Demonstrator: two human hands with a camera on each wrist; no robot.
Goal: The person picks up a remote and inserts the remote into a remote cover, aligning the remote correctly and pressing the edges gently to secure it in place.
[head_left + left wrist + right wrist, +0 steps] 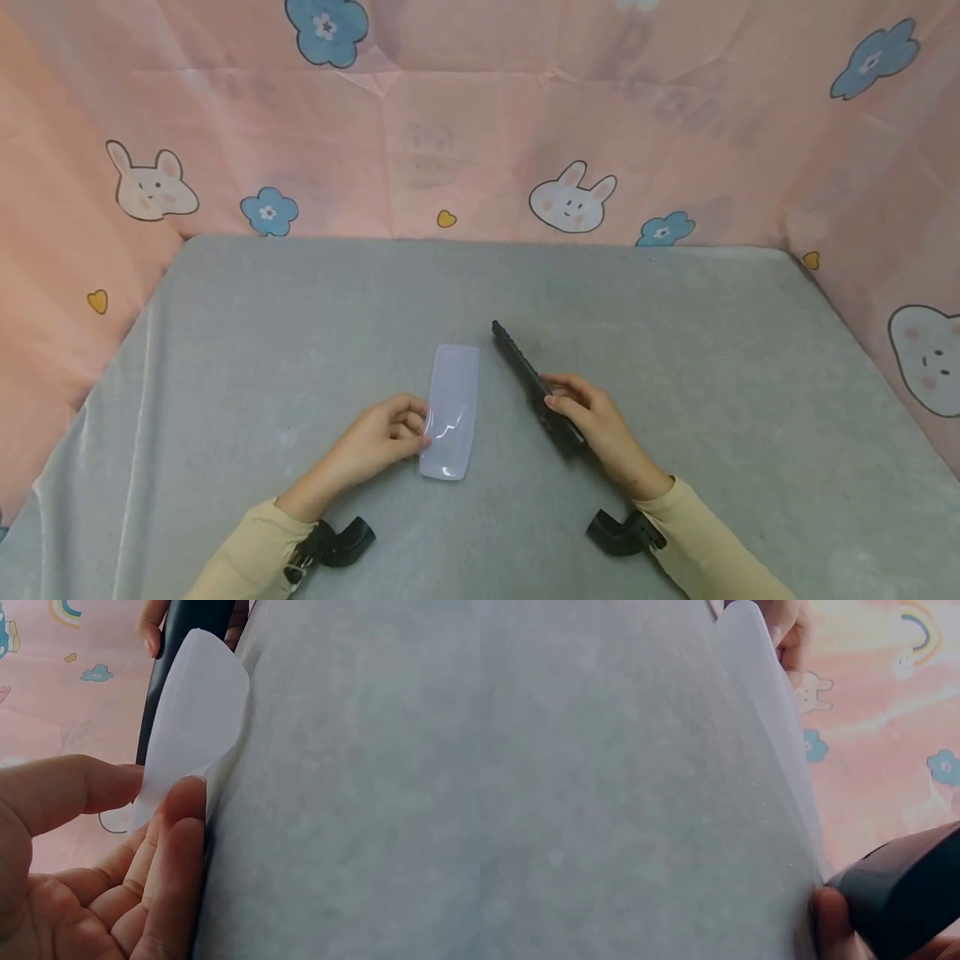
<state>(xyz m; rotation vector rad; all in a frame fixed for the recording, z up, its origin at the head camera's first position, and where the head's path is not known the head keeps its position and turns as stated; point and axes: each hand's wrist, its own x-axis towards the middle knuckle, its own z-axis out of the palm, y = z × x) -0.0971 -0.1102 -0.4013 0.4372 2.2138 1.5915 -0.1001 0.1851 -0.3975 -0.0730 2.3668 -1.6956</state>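
Note:
In the head view my left hand (386, 437) pinches the left edge of a pale, translucent remote control cover (452, 408), near its lower end. The left wrist view shows the cover (199, 705) between the thumb and fingers. My right hand (600, 425) grips a long black remote control (528, 379) by its lower half. The remote is tipped on its side and slants up to the left, to the right of the cover and apart from it. In the right wrist view the remote (900, 892) shows only partly, with the cover (769, 705) beyond it.
A grey cloth (300, 308) covers the table. Pink printed curtain (465, 125) hangs behind and along both sides. Each wrist carries a black camera mount, one at the left sleeve (251, 550) and one at the right sleeve (712, 542).

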